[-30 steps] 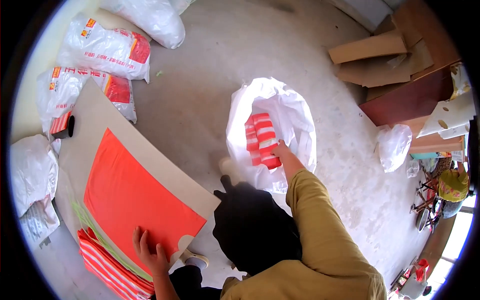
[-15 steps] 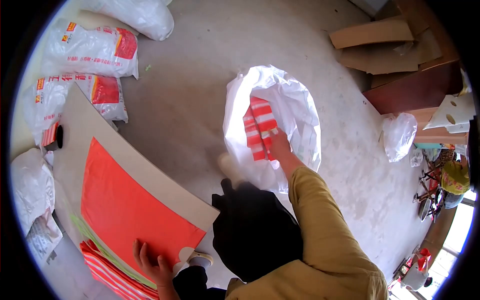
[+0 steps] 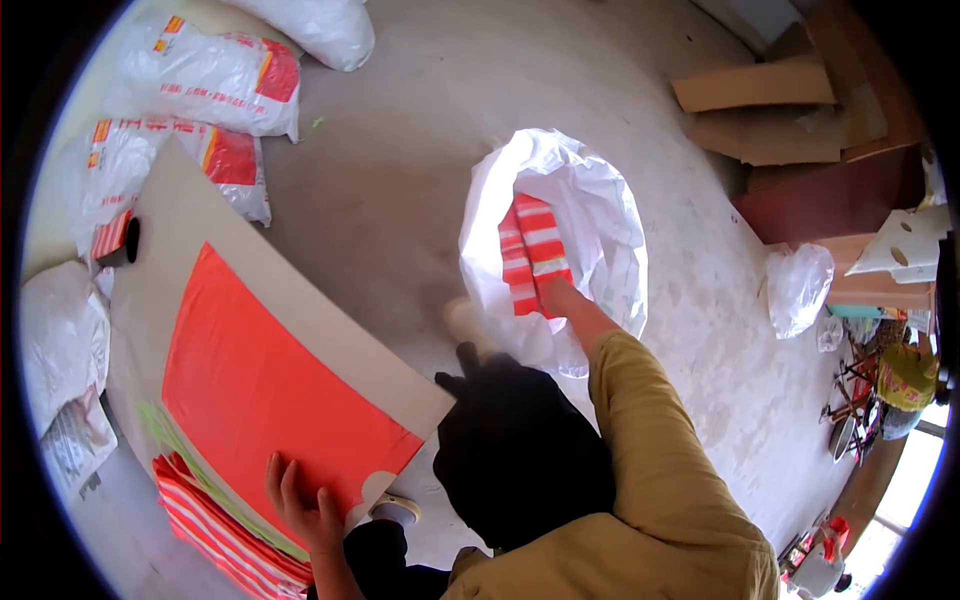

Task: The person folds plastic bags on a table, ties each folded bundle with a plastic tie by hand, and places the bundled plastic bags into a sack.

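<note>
My left hand (image 3: 306, 508) rests with fingers spread on the lower edge of a flat red sheet (image 3: 280, 375), which lies on a pale board or tabletop (image 3: 235, 235). Below that edge is a stack of red-and-white striped sheets (image 3: 225, 535), with a light green strip along it. My right hand (image 3: 565, 298) reaches into a standing white plastic bag (image 3: 625, 240) with its mouth wide. Inside, it touches the lower end of red-and-white striped bundles (image 3: 540, 235). The fingers of that hand are mostly hidden.
Printed white sacks (image 3: 215, 80) lie at upper left, beside a small striped item with a black end (image 3: 118, 240). Cardboard (image 3: 760, 110) sits on a dark red piece of furniture (image 3: 830, 200) at upper right. A clear plastic bag (image 3: 800, 290) is near it. Another person (image 3: 820, 570) is at far lower right.
My right hand has moved slightly down along the striped bundles, and its fingers show less. My left hand stays on the red sheet. The whole view has shifted a little.
</note>
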Demonstrator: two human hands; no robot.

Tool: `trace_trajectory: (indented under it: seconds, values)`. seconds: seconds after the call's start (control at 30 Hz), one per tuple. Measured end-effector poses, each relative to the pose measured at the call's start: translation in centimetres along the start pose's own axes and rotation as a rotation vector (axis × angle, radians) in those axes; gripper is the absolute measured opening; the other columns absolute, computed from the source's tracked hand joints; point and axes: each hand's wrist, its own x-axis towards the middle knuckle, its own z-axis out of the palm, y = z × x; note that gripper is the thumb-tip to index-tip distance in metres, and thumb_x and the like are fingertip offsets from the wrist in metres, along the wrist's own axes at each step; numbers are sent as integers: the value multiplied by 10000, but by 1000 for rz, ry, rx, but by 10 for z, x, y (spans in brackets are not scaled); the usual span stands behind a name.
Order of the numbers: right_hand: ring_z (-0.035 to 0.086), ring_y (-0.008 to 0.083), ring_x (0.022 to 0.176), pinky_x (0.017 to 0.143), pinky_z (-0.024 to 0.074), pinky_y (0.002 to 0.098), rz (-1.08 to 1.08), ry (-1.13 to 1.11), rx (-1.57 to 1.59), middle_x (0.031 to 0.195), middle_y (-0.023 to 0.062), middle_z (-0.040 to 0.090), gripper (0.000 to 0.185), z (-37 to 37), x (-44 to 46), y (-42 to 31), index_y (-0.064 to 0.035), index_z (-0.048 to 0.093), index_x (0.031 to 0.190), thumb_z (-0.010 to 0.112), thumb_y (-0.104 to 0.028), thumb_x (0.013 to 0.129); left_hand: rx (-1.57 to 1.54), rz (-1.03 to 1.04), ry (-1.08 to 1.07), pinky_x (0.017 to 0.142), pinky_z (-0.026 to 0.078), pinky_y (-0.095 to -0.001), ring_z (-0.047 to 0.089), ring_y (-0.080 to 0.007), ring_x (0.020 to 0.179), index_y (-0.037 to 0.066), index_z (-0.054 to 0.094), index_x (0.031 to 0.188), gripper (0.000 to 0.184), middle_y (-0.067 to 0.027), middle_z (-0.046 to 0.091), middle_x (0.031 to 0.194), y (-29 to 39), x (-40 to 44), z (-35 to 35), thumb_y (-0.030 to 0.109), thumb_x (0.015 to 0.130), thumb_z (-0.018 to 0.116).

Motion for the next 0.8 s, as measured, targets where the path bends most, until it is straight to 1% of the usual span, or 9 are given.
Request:
trace_trajectory:
  seconds: [0.07,0.13,0.2,0.33,0.47,0.53,0.63,0.73,0.8]
  values:
    - [626,333,1210,1004,525,413,-139,248,-68,1227,129,701,316,22,20,22,-117,723,1219,612,-260,960,3,19,-11,1135,397,-508,494,-413,1357,-13,625,1255,509,-223,518,1465,-2,0,2,359,914,691]
    - [676,348,1113,977,531,441,211,597,736,1156,150,726,280,-5,6,14,-85,744,1141,607,-263,972,4,3,-2,1124,412,-509,506,-418,1342,1,648,1227,481,-223,531,1449,0,1,2,258,831,739]
    - [682,356,1100,974,523,433,191,922,617,1149,184,729,263,-39,-10,13,-45,719,1155,581,-213,1006,21,26,36,1099,441,-505,529,-424,1312,3,660,1204,479,-225,554,1419,4,2,6,191,777,769]
    - [682,334,1098,970,523,400,-59,1156,706,1169,167,721,256,-139,-61,-17,-14,684,1209,567,-164,1037,10,1,23,1119,428,-491,505,-409,1339,10,656,1207,519,-209,542,1429,21,1,0,190,745,811]
    - [665,205,1073,958,511,312,-473,1035,859,1159,89,710,242,-226,-101,-112,-14,663,1242,596,-61,1014,18,-6,-13,1155,401,-486,457,-402,1389,30,646,1255,574,-194,510,1473,18,6,2,260,758,818]
    - [652,180,1088,958,510,303,-571,773,754,1194,78,698,277,-258,-142,-181,-29,652,1276,614,-65,1004,30,32,-37,1166,400,-482,436,-403,1412,39,640,1286,577,-190,493,1497,16,2,-2,300,794,794]
    - [601,245,1232,1042,487,352,-723,355,339,1347,121,624,408,-274,-190,-276,-60,600,1371,653,-95,968,-65,159,-32,1067,480,-469,541,-364,1314,62,683,1195,428,-159,588,1389,9,-12,-21,292,841,755]
    - [537,326,1318,1087,462,414,-965,202,-205,1451,152,544,506,-260,-217,-346,-84,562,1416,691,-166,935,-33,-132,-507,904,538,-459,648,-335,1104,64,704,1057,245,-124,683,1168,19,-11,-88,228,876,710]
    - [512,347,1338,1094,458,432,-1032,136,-415,1471,152,522,547,-249,-228,-386,-97,544,1434,706,-194,920,4,-128,-71,826,532,-454,657,-339,959,56,690,985,185,-127,678,1010,-11,-34,-100,201,875,724]
